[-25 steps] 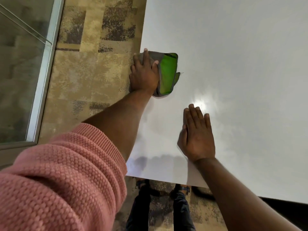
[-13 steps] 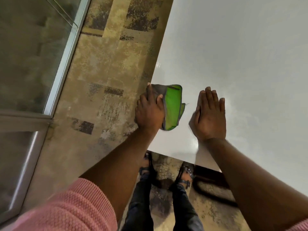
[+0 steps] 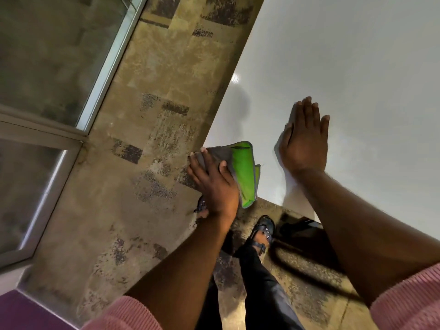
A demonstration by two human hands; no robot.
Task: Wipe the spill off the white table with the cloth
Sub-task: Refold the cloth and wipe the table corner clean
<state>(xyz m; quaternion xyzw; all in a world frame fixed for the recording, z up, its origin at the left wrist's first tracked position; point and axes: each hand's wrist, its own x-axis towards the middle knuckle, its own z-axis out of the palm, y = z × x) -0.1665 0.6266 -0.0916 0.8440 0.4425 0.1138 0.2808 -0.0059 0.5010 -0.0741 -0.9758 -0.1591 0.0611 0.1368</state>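
**Two hands at the corner of a white table, one pressing a cloth**

Seen from above, looking down past the person's own arms. The left hand [image 3: 215, 186] lies palm-down on a folded cloth [image 3: 242, 172], grey on one face and bright green on the other. Its fingers are spread and flat on the grey part, pressing rather than gripping. The green part shows just to the right of the fingers. The cloth sits at the near left corner of the white table [image 3: 357, 55], its lower end hanging past the table's near edge. How much cloth lies under the palm is hidden.

The right hand [image 3: 303, 141] rests flat on the table, well to the right of the cloth and apart from it, fingers straight and close together, holding nothing.

No spill can be made out on the glossy surface; only a small bright glint and a soft shadow show beyond the left fingertips.

Pink knitted sleeves [image 3: 409, 303] are cut off at the bottom edge. Below the hands, dark trousers and a sandalled foot [image 3: 263, 231] stand on mottled brown carpet [image 3: 154, 139]. No containers are in view.
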